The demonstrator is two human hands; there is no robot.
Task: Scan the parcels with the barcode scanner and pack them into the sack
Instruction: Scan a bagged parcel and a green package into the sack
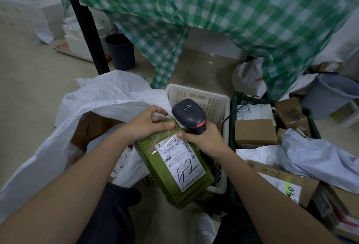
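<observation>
A green parcel (171,172) with a white shipping label hangs in front of me, label facing up. My left hand (147,125) grips its top edge, thumb on the front. My right hand (206,139) holds the handle of the black barcode scanner (189,114), and its thumb presses on the parcel's upper right corner. The scanner head points away from me, above the parcel. The white sack (93,106) stands open to the left, with several boxes and labelled parcels inside.
A white plastic basket (213,98) sits behind the parcel. A dark green crate (233,119) at right holds cardboard boxes and grey mailers. More boxes lie at lower right. A table with a green checked cloth (213,10) stands behind, with a black bin (121,51) and a grey bucket (330,94).
</observation>
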